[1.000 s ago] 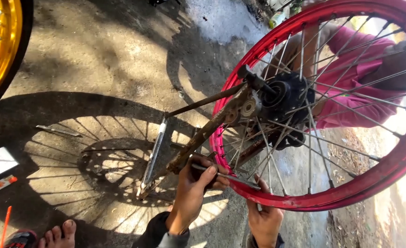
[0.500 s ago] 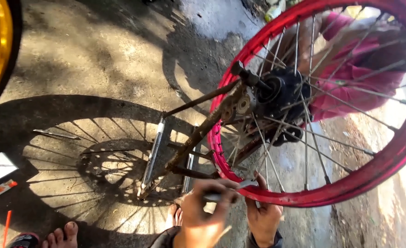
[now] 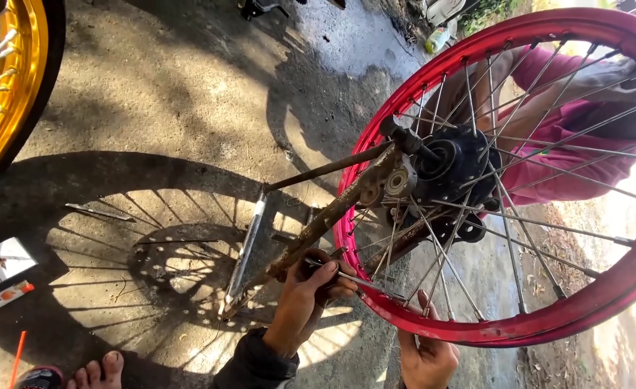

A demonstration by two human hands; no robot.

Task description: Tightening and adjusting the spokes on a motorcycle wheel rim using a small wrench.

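Note:
A red spoked wheel rim with a black hub sits in a rusty truing stand on the concrete. My left hand is closed around a thin metal tool whose tip reaches the lower inside of the rim. My right hand grips the rim's bottom edge from below. Behind the spokes sits another person in a pink garment, partly hidden by the wheel.
A yellow-rimmed wheel with a black tyre stands at the upper left. A small box and an orange stick lie at the lower left, near a bare foot. A bottle lies at the back.
My left hand has come back up toward the stand with the tool pointed at the rim. The view has shifted slightly; the wheel stays in the stand.

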